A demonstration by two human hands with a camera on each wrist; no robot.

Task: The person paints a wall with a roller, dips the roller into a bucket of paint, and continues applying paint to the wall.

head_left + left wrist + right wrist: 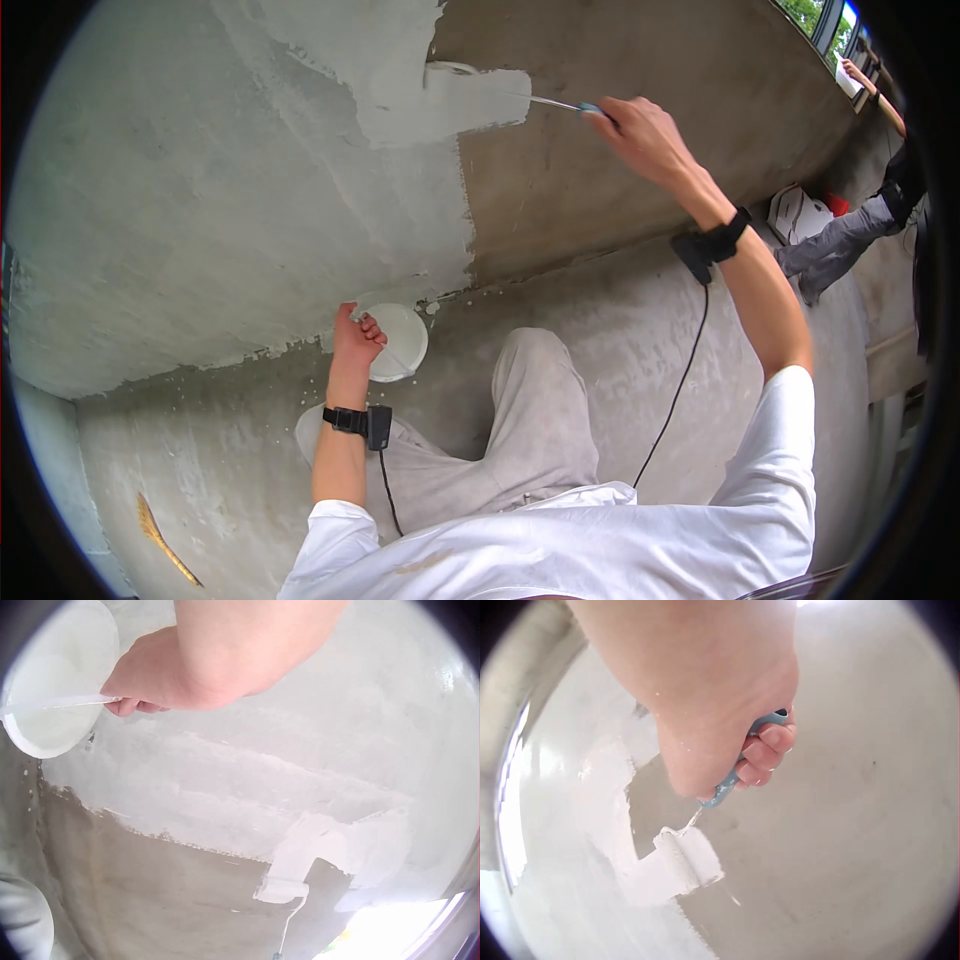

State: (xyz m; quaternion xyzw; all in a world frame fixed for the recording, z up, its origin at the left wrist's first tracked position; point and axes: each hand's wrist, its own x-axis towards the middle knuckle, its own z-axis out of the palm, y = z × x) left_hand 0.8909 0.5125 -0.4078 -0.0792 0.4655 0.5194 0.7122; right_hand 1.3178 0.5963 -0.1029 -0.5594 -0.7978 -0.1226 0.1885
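Paint roller (679, 861), likely light but slick when wet, meets a partly coated wall (580, 190), its blue handle (723, 789), the surest hold, wrapped by the right hand's (650, 142) curled fingers; the left hand (357, 340) grips the bail (64, 702) of a white bucket (39, 747).

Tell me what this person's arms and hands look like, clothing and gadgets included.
The left hand and right hand are gloveless. Each wrist has a black strap carrying a small dark box with a thin black cable. The sleeves are short and white.
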